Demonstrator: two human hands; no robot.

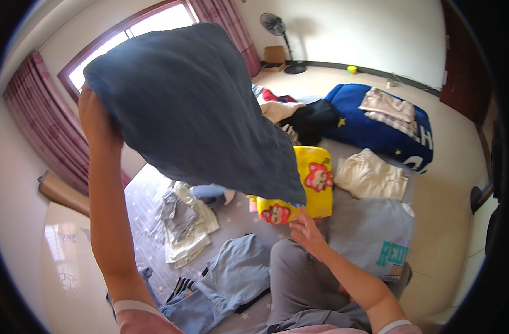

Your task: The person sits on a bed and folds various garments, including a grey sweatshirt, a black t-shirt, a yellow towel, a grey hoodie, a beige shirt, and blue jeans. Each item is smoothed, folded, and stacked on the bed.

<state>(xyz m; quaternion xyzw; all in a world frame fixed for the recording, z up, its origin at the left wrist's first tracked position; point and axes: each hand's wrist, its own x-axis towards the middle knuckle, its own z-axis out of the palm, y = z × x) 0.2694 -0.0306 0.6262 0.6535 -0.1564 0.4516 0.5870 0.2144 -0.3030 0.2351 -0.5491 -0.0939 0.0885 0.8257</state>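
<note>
A large dark blue-grey piece of clothing (182, 106) is raised in front of me, slightly blurred and spread at a slant; its exact kind does not show. My left hand (95, 114) grips its upper left edge, the fingers partly hidden behind the fabric. At its lower right corner, my right hand (307, 231) pinches the narrow tip with the fingertips. Just behind that corner lies a folded yellow cloth (315, 183) with red cartoon figures. A grey garment (360, 228) with teal lettering lies flat to the right of my right hand.
Light blue clothes (237, 273) and a white and grey heap (184, 222) lie on the grey star-patterned bed sheet (148, 195). Cream trousers (371, 175), a black garment (313, 119) and a navy blanket (349, 106) bearing folded clothes lie farther off. A fan (288, 44) stands by the wall.
</note>
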